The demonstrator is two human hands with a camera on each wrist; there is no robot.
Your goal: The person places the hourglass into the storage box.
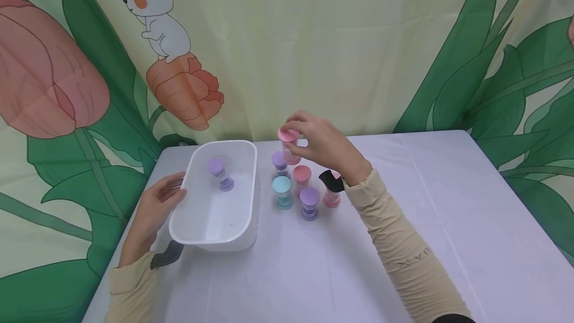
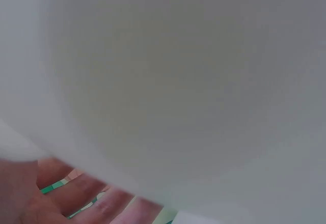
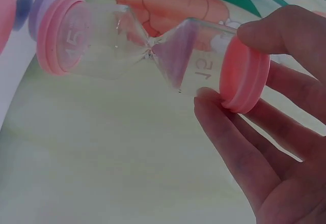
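**Pink sand timer up in the air, white tub held at the side**

Closest to the camera, the white cloth-covered table (image 1: 314, 273) has plenty of bare cloth along the front and out to the right edge. The white rectangular plastic tub (image 1: 211, 218) sits near the left edge, and the left hand (image 1: 154, 208) rests flat against its left wall, fingers fairly straight, not wrapped around anything. Inside the tub a purple-capped sand timer (image 1: 219, 173) stands by itself.

Just right of the tub is a tight bunch of timers on the cloth: a purple-capped one at the front (image 1: 309, 203), a light-blue-capped one (image 1: 282, 192), a pink-capped one (image 1: 302, 178), another pink one (image 1: 332, 196) partly hidden behind the black wrist strap, and a purple one further back (image 1: 279, 162).

Above that bunch, the right hand (image 1: 320, 141) pinches the pink-capped glass sand timer (image 3: 153, 48) by its end cap, fingertips (image 3: 214, 99) curled round the rim, timer lifted off the table. The wrist view shows "15" on the glass at both ends.

Behind everything hangs the tulip-and-rabbit curtain (image 1: 314, 39), right up against the table's back edge.
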